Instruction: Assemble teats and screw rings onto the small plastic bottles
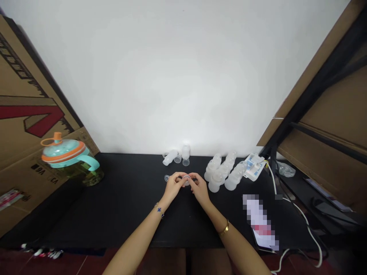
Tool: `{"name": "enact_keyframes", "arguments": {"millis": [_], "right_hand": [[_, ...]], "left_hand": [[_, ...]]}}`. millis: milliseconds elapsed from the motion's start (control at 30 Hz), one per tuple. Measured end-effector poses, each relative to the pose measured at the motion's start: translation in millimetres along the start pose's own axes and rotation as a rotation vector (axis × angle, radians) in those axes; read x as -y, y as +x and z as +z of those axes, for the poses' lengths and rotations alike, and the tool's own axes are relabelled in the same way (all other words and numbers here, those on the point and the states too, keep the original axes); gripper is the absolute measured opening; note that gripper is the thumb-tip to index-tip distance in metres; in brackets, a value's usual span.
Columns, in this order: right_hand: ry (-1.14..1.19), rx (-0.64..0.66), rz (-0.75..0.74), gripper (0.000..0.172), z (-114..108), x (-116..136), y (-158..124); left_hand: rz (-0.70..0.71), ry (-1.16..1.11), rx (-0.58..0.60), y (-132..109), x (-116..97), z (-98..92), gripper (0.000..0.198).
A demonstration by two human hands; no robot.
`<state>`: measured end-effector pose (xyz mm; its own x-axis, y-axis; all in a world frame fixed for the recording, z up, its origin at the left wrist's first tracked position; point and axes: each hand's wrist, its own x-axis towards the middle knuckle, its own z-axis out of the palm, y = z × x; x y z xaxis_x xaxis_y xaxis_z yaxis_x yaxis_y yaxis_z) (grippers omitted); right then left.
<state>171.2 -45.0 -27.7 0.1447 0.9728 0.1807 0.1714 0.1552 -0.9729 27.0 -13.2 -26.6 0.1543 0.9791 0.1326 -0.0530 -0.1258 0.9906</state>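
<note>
The left forearm (137, 243) and right forearm (242, 246) are bare and slant inward from the lower edge. The left hand (173, 187) and right hand (200, 188) come together just ahead, backs turned largely upward, fingers (179, 174) curled in toward each other, thumbs (193, 185) bent inward in a close two-handed pinch.

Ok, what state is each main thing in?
Left hand: pinching small clear piece
Right hand: pinching it too
Small clear piece: held between both hands
Jug: lidded, greenish contents
White pieces at right: clustered
White pieces at back: grouped loosely
Phone: lying flat; on or off unclear
</note>
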Motion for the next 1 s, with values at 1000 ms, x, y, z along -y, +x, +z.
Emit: {"name": "enact_keyframes", "arguments": {"millis": [1000], "right_hand": [[0.01, 0.023, 0.007, 0.036, -0.2, 2.7, 0.4]], "left_hand": [[0.131, 0.072, -0.007, -0.7, -0.9, -0.1, 0.026]]}}
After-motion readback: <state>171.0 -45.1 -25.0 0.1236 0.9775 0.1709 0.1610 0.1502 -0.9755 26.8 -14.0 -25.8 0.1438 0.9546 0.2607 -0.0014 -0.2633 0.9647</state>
